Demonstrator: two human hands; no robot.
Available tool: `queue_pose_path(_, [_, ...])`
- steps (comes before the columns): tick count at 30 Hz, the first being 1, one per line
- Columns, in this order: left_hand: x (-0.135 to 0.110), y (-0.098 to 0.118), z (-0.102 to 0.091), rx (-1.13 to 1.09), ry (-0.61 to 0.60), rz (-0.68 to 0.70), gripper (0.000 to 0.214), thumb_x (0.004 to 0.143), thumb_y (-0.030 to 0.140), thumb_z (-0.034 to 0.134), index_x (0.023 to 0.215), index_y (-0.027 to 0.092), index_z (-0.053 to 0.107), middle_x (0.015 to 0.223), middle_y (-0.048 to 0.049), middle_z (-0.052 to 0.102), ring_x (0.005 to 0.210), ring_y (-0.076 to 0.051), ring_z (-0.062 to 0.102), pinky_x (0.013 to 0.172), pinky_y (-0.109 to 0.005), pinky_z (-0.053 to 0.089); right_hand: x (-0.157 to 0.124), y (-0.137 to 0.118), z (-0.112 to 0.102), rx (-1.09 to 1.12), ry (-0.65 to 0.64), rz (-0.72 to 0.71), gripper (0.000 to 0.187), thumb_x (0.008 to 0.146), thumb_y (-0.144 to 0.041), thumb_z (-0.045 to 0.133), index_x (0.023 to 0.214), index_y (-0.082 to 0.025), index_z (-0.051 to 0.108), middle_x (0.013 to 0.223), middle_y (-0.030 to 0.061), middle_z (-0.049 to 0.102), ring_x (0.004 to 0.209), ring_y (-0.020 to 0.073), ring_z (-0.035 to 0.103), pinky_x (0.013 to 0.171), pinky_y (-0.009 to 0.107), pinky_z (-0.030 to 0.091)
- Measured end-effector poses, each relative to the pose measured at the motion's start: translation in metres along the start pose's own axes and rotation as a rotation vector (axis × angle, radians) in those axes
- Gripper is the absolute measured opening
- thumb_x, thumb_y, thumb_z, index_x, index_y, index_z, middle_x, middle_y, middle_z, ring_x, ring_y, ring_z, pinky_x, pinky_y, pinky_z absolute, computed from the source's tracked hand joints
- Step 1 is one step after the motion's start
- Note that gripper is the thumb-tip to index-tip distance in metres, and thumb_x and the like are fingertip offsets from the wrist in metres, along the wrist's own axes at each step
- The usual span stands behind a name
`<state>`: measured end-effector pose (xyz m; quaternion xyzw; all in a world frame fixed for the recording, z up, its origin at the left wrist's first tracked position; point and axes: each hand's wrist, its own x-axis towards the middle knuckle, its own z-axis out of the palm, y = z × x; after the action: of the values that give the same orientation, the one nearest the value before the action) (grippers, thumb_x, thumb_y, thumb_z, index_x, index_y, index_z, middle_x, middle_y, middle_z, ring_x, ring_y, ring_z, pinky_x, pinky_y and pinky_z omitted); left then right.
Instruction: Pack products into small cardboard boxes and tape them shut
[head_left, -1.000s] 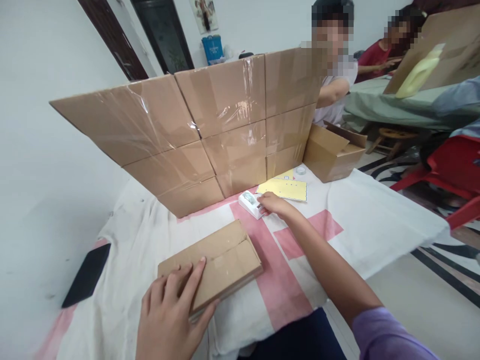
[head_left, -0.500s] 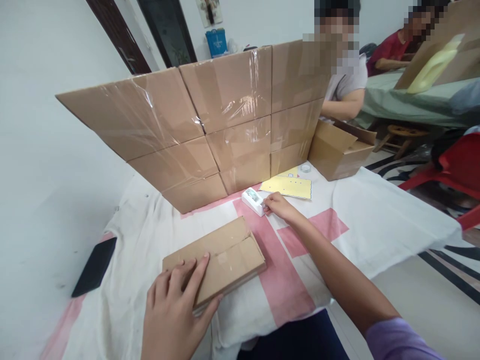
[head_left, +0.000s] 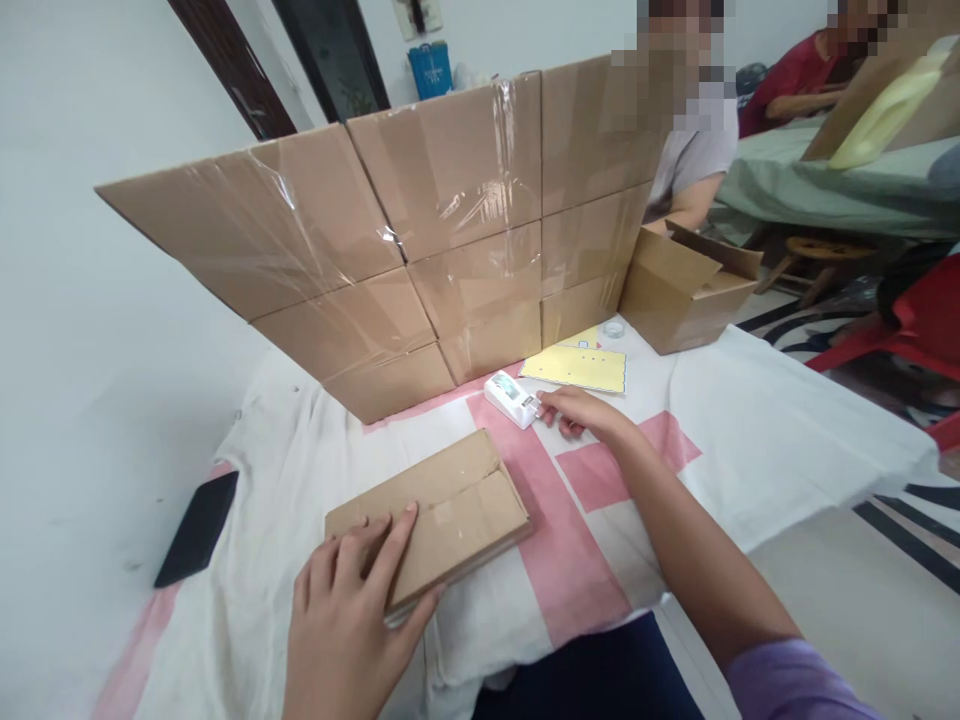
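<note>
My left hand lies across the near left part of a flat, taped cardboard box. Its fingers are spread on the top, and the thumb rests along the near edge. Beyond the box, a small white device with a greenish window sits on the cloth. At its right end is my right hand, thumb and forefinger pinched together and the other fingers curled. A small pale bit shows at the fingertips, too small to name.
A tall taped cardboard panel stands across the table's back. Yellow sheets, a clear tape roll and an open cardboard box are at the right. A black flat object lies left. A person sits behind the panel.
My right hand has drawn slightly to the right, away from the white device's end. The left hand and the flat box keep their places. The view has shifted a little.
</note>
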<state>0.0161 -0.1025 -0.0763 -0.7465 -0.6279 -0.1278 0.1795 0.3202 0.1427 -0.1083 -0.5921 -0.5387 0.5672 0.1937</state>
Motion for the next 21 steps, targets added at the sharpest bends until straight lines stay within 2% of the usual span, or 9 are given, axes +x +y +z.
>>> queue_pose_path(4, [0.000, 0.001, -0.001, 0.000, -0.005, -0.002, 0.071, 0.088, 0.045, 0.068, 0.154, 0.031, 0.045, 0.122, -0.0110, 0.063, 0.109, -0.034, 0.054, 0.090, -0.047, 0.042, 0.006, 0.004, 0.005, 0.070, -0.049, -0.067, 0.026, 0.094, -0.029, 0.064, 0.074, -0.012, 0.069, 0.070, 0.0019, 0.066, 0.041, 0.0048, 0.045, 0.037, 0.021, 0.025])
queue_pose_path(8, [0.000, 0.001, -0.001, 0.004, -0.006, -0.001, 0.071, 0.088, 0.044, 0.068, 0.154, 0.030, 0.045, 0.123, -0.0112, 0.064, 0.109, -0.034, 0.054, 0.090, -0.047, 0.042, 0.012, 0.011, 0.008, 0.140, -0.079, -0.092, 0.012, 0.084, -0.019, 0.070, 0.074, -0.012, 0.072, 0.061, -0.0003, 0.063, 0.043, 0.0053, 0.046, 0.036, 0.018, 0.026])
queue_pose_path(12, [-0.001, 0.001, 0.000, 0.005, -0.003, -0.004, 0.069, 0.090, 0.045, 0.066, 0.154, 0.030, 0.046, 0.122, -0.0114, 0.064, 0.109, -0.034, 0.054, 0.090, -0.047, 0.042, 0.020, 0.017, 0.013, 0.212, -0.082, -0.103, 0.010, 0.079, -0.015, 0.072, 0.070, -0.013, 0.069, 0.067, 0.0053, 0.071, 0.060, 0.0121, 0.066, 0.039, 0.016, 0.035])
queue_pose_path(14, [0.000, 0.000, 0.000, 0.002, 0.001, -0.003, 0.068, 0.090, 0.046, 0.067, 0.153, 0.030, 0.047, 0.122, -0.0114, 0.064, 0.108, -0.034, 0.055, 0.090, -0.047, 0.042, 0.024, 0.019, 0.017, 0.235, -0.072, -0.106, 0.011, 0.077, -0.015, 0.075, 0.068, -0.013, 0.067, 0.071, 0.0075, 0.073, 0.068, 0.0159, 0.072, 0.042, 0.017, 0.042])
queue_pose_path(18, [0.001, -0.002, 0.002, 0.005, 0.032, 0.033, 0.070, 0.088, 0.047, 0.069, 0.153, 0.029, 0.048, 0.120, -0.0111, 0.064, 0.106, -0.033, 0.055, 0.088, -0.046, 0.042, 0.026, 0.023, 0.021, 0.236, -0.039, -0.124, 0.010, 0.075, -0.014, 0.075, 0.067, -0.013, 0.069, 0.071, 0.0081, 0.073, 0.073, 0.0179, 0.073, 0.054, 0.020, 0.054])
queue_pose_path(21, [0.000, -0.004, 0.005, 0.014, 0.049, 0.045, 0.073, 0.086, 0.049, 0.071, 0.153, 0.029, 0.049, 0.119, -0.0106, 0.065, 0.104, -0.032, 0.055, 0.088, -0.044, 0.042, 0.019, 0.024, 0.021, 0.219, -0.019, -0.181, 0.013, 0.075, -0.016, 0.074, 0.063, -0.014, 0.070, 0.070, 0.0078, 0.073, 0.072, 0.0170, 0.070, 0.059, 0.022, 0.057])
